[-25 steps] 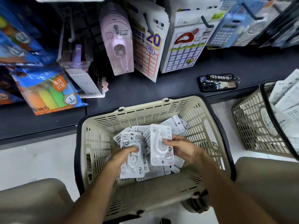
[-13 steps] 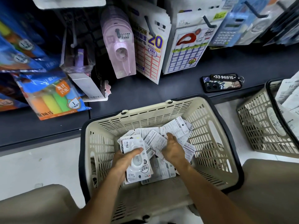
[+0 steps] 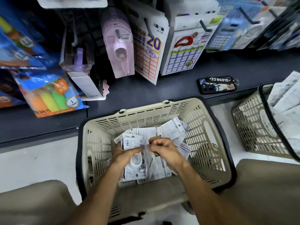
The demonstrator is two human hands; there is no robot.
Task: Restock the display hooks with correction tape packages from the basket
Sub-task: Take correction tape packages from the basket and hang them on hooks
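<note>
Head view: the beige basket sits at lower centre of the frame, in front of the dark shelf, and both hands work inside it. The left hand grips a small stack of correction tape packages, thumb curled across the front face. The right hand, just beside it, has its fingers curled and appears to pinch one more package at the stack's right edge; motion blur hides the exact contact. Progress judgement: the task is at the gathering step. No package has yet left the basket, and a loose pile remains at its floor, so hanging is still entirely ahead. The display hooks across the upper frame carry other goods, including a lilac dispenser pack and label sheets. Which hook is the target cannot be determined. The packages are flat white cards, each with a clear blister holding a white dispenser; several lie face down, showing printed backs.
</note>
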